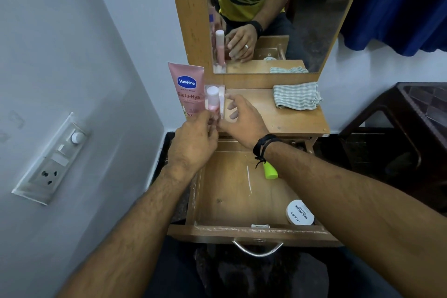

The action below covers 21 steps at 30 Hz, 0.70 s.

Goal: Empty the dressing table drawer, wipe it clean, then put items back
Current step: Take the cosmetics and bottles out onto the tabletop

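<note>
The wooden drawer (242,231) is pulled open below the dressing table top (297,121). Inside it lie a lime-green tube (271,172) at the back right and a round white nail-polish jar (300,213) at the front right, partly under my right forearm. At the top's left rear corner, my left hand (193,143) grips the bottom of a small pink bottle with a white cap (212,98), which stands upright in a clear plastic box (222,94). My right hand (244,118) holds the box's right side, fingers spread along it.
A pink Vaseline tube (186,87) stands behind the box against the mirror frame. A folded striped cloth (296,95) lies on the top at the right rear. A wall switchboard (53,159) is at the left, dark furniture (411,116) and a blue curtain (399,2) at the right.
</note>
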Tool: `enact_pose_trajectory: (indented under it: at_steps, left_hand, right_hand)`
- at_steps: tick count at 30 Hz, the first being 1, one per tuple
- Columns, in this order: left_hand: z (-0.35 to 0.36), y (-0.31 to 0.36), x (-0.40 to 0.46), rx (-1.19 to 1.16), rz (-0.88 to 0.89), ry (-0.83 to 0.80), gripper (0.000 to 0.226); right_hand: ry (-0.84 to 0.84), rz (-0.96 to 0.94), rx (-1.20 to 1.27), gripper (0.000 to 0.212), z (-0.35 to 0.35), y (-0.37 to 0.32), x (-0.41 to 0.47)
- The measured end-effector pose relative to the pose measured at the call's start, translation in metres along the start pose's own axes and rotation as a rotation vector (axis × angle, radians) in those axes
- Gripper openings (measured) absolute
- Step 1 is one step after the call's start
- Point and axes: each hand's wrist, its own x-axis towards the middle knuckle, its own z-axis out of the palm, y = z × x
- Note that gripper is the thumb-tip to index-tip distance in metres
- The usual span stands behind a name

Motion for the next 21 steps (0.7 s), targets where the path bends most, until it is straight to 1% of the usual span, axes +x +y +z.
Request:
enact_pose_trajectory:
  at_steps: [3, 5, 8, 10, 12, 15, 18, 21]
  left_hand:
    - [0.004, 0.006, 0.003, -0.025, 0.028, -0.009, 0.021]
    - [0.011, 0.01, 0.003, -0.029, 0.039, -0.048, 0.02]
    - [0.05, 0.029, -0.019, -0.081, 0.028, -0.195, 0.017]
    - [0.065, 0.027, -0.025, -0.082, -0.018, -0.288, 0.016]
    - [0.08, 0.026, -0.027, -0.076, -0.034, -0.358, 0.016]
    - [0.106, 0.028, -0.033, -0.053, -0.056, -0.46, 0.022]
    - [0.127, 0.032, -0.04, -0.038, -0.084, -0.544, 0.028]
    - [0.144, 0.033, -0.044, -0.027, -0.084, -0.58, 0.033]
  right_hand:
    - [0.023, 0.042, -0.002, 0.054, -0.012, 0.007, -0.019]
    - [0.021, 0.083, -0.032, 0.044, -0.019, 0.013, -0.035]
    - [-0.043, 0.195, -0.158, 0.035, -0.031, 0.049, -0.078]
    - [-0.093, 0.237, -0.243, 0.034, -0.031, 0.06, -0.091]
    - [-0.156, 0.262, -0.327, 0.04, -0.03, 0.064, -0.095]
    - [-0.2, 0.273, -0.415, 0.046, -0.031, 0.071, -0.102]
    - [-0.215, 0.247, -0.486, 0.042, -0.03, 0.075, -0.108]
    - [-0.216, 0.24, -0.514, 0.037, -0.028, 0.076, -0.111]
